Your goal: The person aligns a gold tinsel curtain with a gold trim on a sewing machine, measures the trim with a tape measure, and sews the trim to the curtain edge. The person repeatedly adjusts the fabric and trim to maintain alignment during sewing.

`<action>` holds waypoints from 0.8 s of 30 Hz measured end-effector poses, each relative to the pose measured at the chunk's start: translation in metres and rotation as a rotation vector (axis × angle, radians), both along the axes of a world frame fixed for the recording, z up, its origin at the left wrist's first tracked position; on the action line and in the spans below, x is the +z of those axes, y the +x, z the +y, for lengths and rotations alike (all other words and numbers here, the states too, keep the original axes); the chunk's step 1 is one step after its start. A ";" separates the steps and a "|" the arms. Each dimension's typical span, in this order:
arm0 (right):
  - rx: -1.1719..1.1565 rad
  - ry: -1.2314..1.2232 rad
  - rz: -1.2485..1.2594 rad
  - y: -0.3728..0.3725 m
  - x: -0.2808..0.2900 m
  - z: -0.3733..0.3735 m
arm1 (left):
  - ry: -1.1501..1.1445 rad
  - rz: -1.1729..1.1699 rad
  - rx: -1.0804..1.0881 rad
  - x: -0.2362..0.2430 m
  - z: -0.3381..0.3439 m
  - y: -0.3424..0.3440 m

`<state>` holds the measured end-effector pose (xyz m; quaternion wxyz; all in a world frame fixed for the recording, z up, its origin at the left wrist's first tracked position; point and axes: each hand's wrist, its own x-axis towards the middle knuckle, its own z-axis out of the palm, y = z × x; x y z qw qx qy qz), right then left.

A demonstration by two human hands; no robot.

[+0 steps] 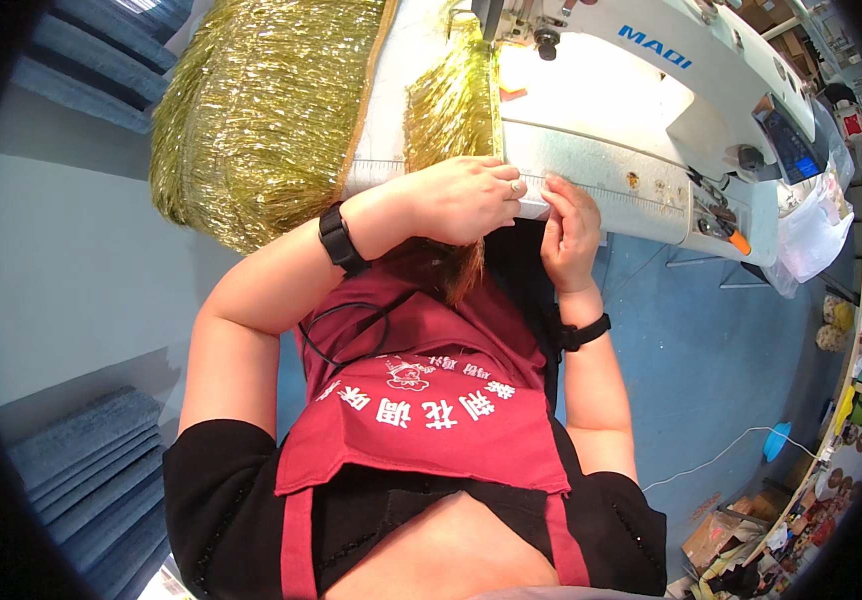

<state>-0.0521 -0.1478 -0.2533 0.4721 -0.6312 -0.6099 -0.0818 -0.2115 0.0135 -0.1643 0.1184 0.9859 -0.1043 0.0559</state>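
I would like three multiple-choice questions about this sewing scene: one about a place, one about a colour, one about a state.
1. Where do both hands rest?
A. at the front edge of the sewing table
B. on the blue floor
C. on top of the machine head

2. What colour is the fringe trim?
A. silver
B. gold
C. blue

3. How is the left hand placed?
A. lifted in the air
B. closed round scissors
C. palm down on the trim

Answers:
1 A: the left hand and right hand meet at the edge of the sewing table.
2 B: the fringe trim shines gold.
3 C: it lies flat over the trim's end.
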 end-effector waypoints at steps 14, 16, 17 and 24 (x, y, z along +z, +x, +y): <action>0.022 0.029 -0.041 0.001 0.001 0.002 | -0.013 0.087 0.081 0.006 0.045 0.025; 0.029 0.021 -0.036 0.001 0.002 0.001 | 0.008 0.093 0.098 0.005 0.049 0.029; 0.027 0.027 -0.039 0.001 0.002 0.001 | 0.026 0.062 0.089 0.005 0.051 0.031; 0.000 0.012 -0.011 -0.003 0.006 0.000 | 0.009 0.028 0.085 0.003 0.058 0.030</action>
